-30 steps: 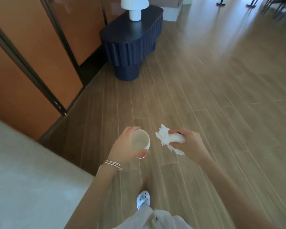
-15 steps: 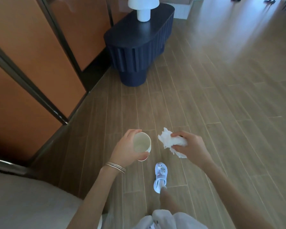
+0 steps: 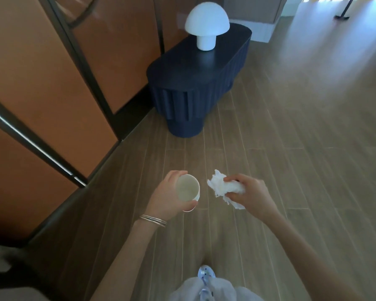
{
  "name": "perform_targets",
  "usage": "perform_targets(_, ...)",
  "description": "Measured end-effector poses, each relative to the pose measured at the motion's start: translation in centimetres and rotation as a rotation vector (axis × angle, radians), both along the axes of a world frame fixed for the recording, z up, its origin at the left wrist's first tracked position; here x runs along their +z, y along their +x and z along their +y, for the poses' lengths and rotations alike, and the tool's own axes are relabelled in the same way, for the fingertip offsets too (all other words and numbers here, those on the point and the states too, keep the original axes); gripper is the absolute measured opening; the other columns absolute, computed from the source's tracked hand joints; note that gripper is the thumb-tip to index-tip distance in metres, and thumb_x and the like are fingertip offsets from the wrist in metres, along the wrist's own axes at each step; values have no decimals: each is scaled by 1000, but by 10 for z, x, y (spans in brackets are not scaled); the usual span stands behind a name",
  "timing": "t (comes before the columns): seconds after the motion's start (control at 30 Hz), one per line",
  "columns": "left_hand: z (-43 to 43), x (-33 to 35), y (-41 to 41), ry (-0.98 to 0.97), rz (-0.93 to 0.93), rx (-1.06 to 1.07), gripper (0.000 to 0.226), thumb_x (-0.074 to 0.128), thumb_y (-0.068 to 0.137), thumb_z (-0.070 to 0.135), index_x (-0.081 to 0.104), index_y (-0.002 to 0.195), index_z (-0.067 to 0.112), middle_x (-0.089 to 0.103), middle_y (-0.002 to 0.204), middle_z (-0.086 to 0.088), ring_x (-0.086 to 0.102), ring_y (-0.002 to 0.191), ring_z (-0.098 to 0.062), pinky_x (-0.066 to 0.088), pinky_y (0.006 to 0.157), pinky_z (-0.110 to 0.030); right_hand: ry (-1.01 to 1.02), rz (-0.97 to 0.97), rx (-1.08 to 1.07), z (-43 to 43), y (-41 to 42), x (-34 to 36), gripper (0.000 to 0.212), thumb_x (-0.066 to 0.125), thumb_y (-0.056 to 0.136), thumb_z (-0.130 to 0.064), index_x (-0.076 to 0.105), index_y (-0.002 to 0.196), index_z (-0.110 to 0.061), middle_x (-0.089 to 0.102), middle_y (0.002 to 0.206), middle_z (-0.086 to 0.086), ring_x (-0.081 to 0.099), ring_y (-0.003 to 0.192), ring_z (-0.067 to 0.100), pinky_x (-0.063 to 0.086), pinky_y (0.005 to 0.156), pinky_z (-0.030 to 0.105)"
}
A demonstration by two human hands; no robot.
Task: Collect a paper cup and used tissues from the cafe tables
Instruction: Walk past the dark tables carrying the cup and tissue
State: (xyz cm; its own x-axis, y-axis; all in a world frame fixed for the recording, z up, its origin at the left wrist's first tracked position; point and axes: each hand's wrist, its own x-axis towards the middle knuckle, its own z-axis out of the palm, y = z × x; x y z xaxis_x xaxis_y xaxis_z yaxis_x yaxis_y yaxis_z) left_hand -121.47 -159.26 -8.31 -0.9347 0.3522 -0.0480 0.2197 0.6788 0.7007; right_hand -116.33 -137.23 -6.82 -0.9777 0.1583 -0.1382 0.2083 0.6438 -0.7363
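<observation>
Fingers of the left hand (image 3: pixel 168 195) wrap the upright paper cup (image 3: pixel 187 187); just beside it, the right hand (image 3: pixel 251 193) clutches crumpled tissues (image 3: pixel 220 186), both above the wooden floor (image 3: pixel 291 148).

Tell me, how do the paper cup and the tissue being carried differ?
The round white paper cup has a firm, open-mouthed shape; the crumpled white tissue is a ragged wad. The left hand wraps the cup's side, the right hand bunches the tissue. Both are white and hand-held.
</observation>
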Motion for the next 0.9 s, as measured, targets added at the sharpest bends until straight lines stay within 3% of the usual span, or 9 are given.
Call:
perform_targets(0.3,39,-15,-114,5,-43,22,77,82,60,34,43,126,26,39,116,18,47,98,-4,43,82,-25,1,-39,30,41,-123,-17,33,76,68,-18,66,96,-32,63,78,-14,61,75,6,47,67,22)
perform_targets(0.57,67,-16,-267,16,-11,21,78,81,61,34,41,127,25,38,115,16,45,98,-5,42,81,-23,-1,-12,30,69,-275,-12,33,76,69,-19,66,97,-31,59,75,-20,57,72,-4,40,61,10)
perform_targets(0.9,104,-5,-440,-6,10,34,83,81,59,42,38,128,28,34,113,19,44,98,-4,42,81,-21,-10,15,26,99,-449,3,30,75,69,-17,65,93,-33,62,74,-19,59,73,1,43,62,15)
